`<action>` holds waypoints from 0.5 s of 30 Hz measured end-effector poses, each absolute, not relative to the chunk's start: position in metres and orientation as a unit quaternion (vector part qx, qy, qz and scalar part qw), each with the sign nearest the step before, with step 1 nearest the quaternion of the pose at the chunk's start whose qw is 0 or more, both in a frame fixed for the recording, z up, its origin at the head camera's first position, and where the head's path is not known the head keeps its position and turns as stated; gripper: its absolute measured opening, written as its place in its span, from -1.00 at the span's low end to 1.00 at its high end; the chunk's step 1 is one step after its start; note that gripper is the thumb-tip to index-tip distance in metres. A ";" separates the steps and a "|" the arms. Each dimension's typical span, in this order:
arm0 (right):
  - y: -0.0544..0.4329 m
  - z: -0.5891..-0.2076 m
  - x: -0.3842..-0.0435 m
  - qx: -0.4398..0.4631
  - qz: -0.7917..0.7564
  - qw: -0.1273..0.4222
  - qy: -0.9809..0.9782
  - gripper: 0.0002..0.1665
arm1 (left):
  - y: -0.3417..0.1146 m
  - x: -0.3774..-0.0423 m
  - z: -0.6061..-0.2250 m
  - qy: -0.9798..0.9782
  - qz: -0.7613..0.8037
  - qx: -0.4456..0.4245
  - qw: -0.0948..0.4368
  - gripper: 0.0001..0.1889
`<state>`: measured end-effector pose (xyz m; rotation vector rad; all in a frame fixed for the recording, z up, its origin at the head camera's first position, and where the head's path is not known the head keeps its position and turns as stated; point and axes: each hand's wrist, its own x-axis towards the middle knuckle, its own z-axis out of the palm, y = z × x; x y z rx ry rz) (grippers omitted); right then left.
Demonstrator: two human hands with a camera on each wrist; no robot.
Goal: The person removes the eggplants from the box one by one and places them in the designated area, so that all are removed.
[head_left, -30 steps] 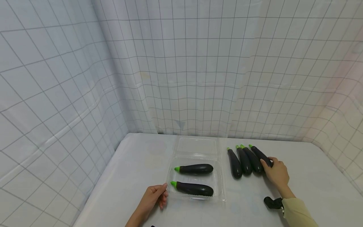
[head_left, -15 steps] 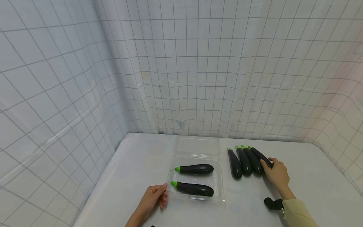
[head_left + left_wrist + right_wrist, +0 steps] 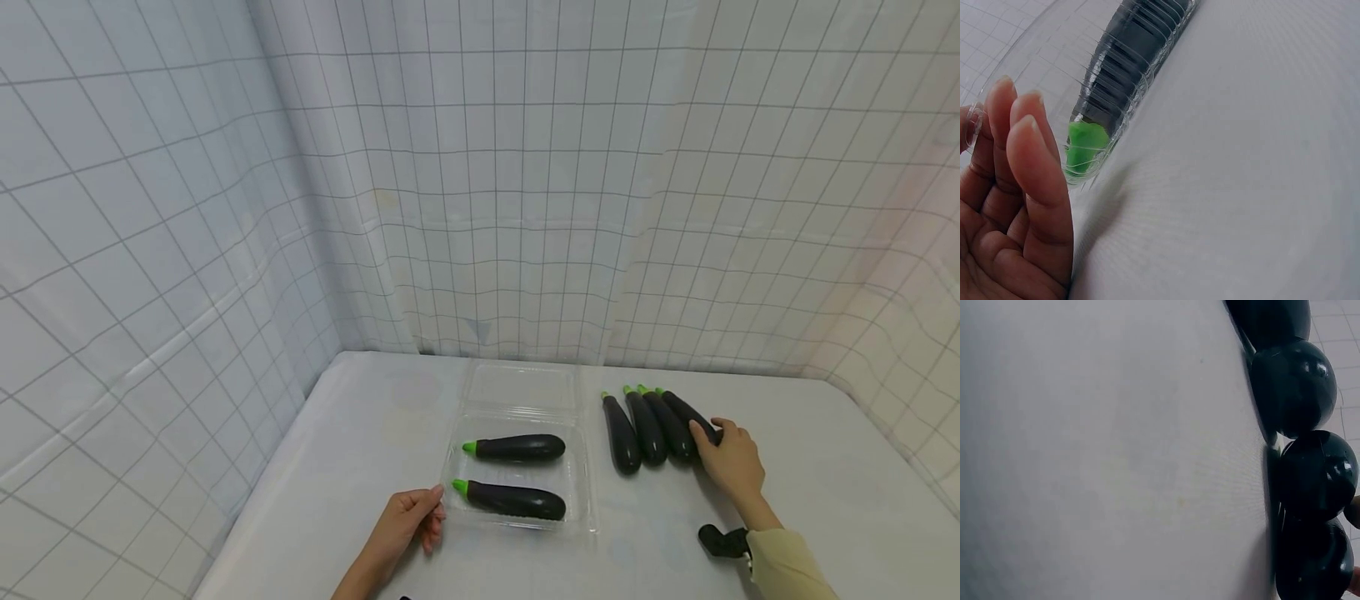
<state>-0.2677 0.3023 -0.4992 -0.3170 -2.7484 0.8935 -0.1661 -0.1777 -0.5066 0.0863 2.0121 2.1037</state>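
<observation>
My left hand (image 3: 407, 521) pinches the left rim of a clear plastic clamshell box (image 3: 588, 492) between thumb and index finger; the other fingers extend beside it in the left wrist view. Two dark eggplants with green stems lie sideways in the box, a far eggplant (image 3: 521, 447) and a near eggplant (image 3: 517, 501). To the right, my right hand (image 3: 733, 462) grips the blunt end of the rightmost eggplant (image 3: 686, 411), which rests on the table. Only fingertips (image 3: 1355, 581) of that hand show in the right wrist view, beside the eggplants' rounded ends.
Left of the gripped one lie a first eggplant (image 3: 622, 435), a second eggplant (image 3: 647, 429) and a third eggplant (image 3: 670, 427), side by side. The box's transparent lid (image 3: 521, 387) lies folded back. Grid-patterned curtains (image 3: 495, 208) enclose the white table (image 3: 360, 417).
</observation>
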 end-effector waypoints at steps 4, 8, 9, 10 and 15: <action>0.301 -0.500 -0.269 -0.095 0.309 0.154 -0.934 -0.25 | -0.178 -0.167 -0.507 0.687 0.717 0.025 0.115 -0.57; 0.297 -0.498 -0.271 -0.069 0.321 0.220 -0.919 -0.39 | -0.179 -0.168 -0.508 0.688 0.716 0.021 0.116 -0.57; 0.295 -0.496 -0.271 -0.064 0.325 0.236 -0.914 -0.42 | -0.179 -0.168 -0.508 0.688 0.716 0.020 0.116 -0.56; 0.294 -0.495 -0.272 -0.057 0.329 0.252 -0.908 -0.45 | -0.179 -0.168 -0.508 0.688 0.716 0.019 0.117 -0.56; 0.286 -0.490 -0.272 -0.023 0.354 0.318 -0.879 -0.57 | -0.178 -0.167 -0.508 0.688 0.716 0.019 0.117 -0.55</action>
